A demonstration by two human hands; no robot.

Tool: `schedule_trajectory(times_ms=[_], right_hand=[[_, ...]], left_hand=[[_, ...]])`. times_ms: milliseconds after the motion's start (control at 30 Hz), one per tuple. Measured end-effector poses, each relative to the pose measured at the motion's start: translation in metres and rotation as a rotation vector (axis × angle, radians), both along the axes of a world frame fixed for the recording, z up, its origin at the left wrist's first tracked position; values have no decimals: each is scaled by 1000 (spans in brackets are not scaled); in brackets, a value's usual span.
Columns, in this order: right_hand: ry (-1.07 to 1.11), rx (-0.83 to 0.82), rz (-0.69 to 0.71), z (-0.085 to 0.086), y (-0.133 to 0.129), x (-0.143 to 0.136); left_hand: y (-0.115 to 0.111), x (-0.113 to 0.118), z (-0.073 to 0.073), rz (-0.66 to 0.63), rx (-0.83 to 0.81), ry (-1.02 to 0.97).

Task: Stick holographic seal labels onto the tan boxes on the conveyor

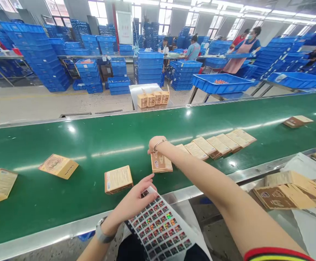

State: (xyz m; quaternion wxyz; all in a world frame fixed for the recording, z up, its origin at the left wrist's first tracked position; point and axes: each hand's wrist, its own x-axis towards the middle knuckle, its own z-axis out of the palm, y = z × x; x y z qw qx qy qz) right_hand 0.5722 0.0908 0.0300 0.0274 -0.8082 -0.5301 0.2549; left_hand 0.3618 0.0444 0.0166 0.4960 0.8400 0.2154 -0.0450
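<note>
My left hand [136, 199], with a watch on its wrist, grips the top edge of a sheet of small shiny stickers [160, 224] under the thumb. Its index fingertip reaches close to the lower left corner of a brown and cream carton [159, 163]. Over the far edge of that carton, my right hand [156, 142] is bent down, holding it on the green conveyor belt [92, 137]; most of its fingers are hidden behind the hand and carton. A single cream carton [118, 179] lies to the left. To the right, a row of overlapping cartons [217, 145] runs partly behind my right forearm.
More cartons [59, 166] lie on the belt at left, and one carton [298, 121] at far right. Flattened cartons [280, 195] are piled beside the metal rail. Across the belt stand a small table with several cartons [154, 98], blue trays [223, 85], stacked crates and other people.
</note>
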Motion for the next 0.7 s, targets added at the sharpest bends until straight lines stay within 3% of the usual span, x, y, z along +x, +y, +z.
schedule_trajectory(times_ms=[133, 233, 333, 433, 500, 567, 633, 700], right_hand=[[-32, 15, -85, 6, -1, 0], [-69, 108, -100, 20, -20, 20], [-138, 158, -90, 27, -78, 80], [-223, 99, -60, 20, -176, 167], [-306, 43, -75, 3, -247, 222], [-373, 16, -58, -24, -307, 269], [-433, 12, 46, -60, -345, 308], [-445, 34, 79, -98, -356, 343]], left_hand=[[-18, 9, -32, 66, 167, -105], [-32, 9, -29, 119, 233, -107], [-41, 13, -5, 128, 175, -100], [-36, 34, 15, 201, 134, -116], [-28, 57, 16, 371, 67, -118], [-18, 85, 10, 568, -81, -95], [-12, 114, -1, 704, -226, -65], [-9, 141, -12, 774, -301, -45]])
